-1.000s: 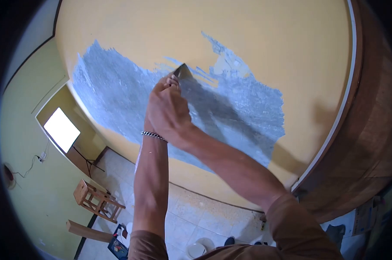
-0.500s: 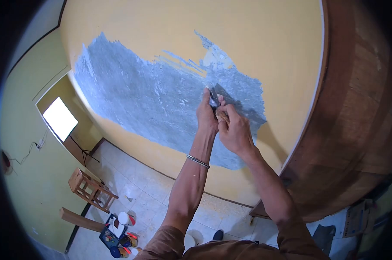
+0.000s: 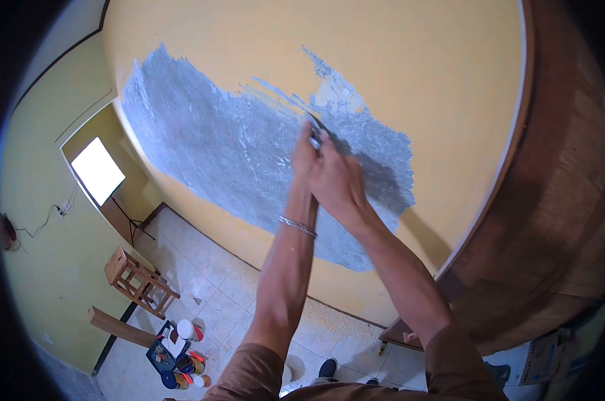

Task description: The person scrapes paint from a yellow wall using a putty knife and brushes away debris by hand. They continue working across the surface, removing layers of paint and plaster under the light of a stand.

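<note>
Both my hands press a scraper (image 3: 314, 127) against a yellow wall (image 3: 416, 73), at the upper edge of a large grey scraped patch (image 3: 229, 147). My right hand (image 3: 339, 184) wraps the handle from the right. Close behind it on the left sits my left hand (image 3: 303, 157), a metal bracelet (image 3: 297, 226) on its wrist, with its fingers up by the blade. Only the blade's dark tip shows above the fingers; the handle is hidden.
A wooden door frame (image 3: 556, 200) runs down the right side. Below on the tiled floor (image 3: 235, 294) stand a wooden stool (image 3: 138, 281), a plank (image 3: 118, 327) and a box of paint cans (image 3: 178, 357). A bright window (image 3: 98, 172) is at left.
Both hands and the scraper moved from the patch's top middle down to its right, then back up a little. The hands are now closer together.
</note>
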